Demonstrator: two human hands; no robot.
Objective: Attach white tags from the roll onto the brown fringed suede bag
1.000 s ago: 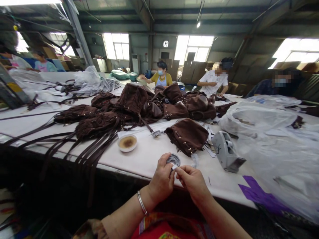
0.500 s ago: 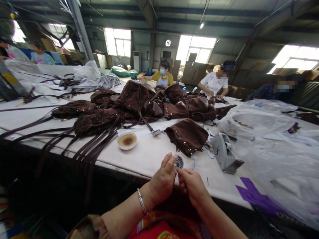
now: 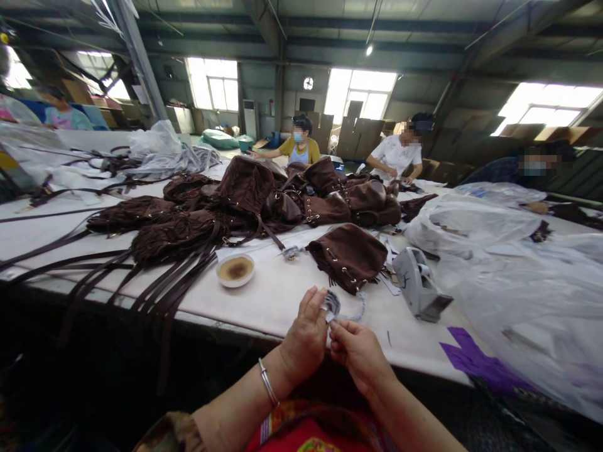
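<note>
My left hand [image 3: 305,331] is closed around a small coiled strip [image 3: 332,305], whitish with dark marks, that shows beyond its fingers. A loose curl of the strip trails to the right over the table. Close beside it, my right hand [image 3: 360,353] pinches near the coil's lower edge; what lies between its fingertips is too small to make out. Just beyond both hands lies a dark brown bag [image 3: 348,256] with metal eyelets and fringe.
A pile of brown fringed bags [image 3: 247,182] covers the middle of the white table [image 3: 277,295], straps hanging over the front edge. Nearby are a white bowl [image 3: 235,283], a grey tape dispenser [image 3: 417,285], plastic bags [image 3: 518,295] and purple tape [image 3: 480,364]. Several people work beyond.
The view has shifted slightly, so the table's things sit a little further left. Both hands stay together at the coiled strip, with hardly any change in grip.
</note>
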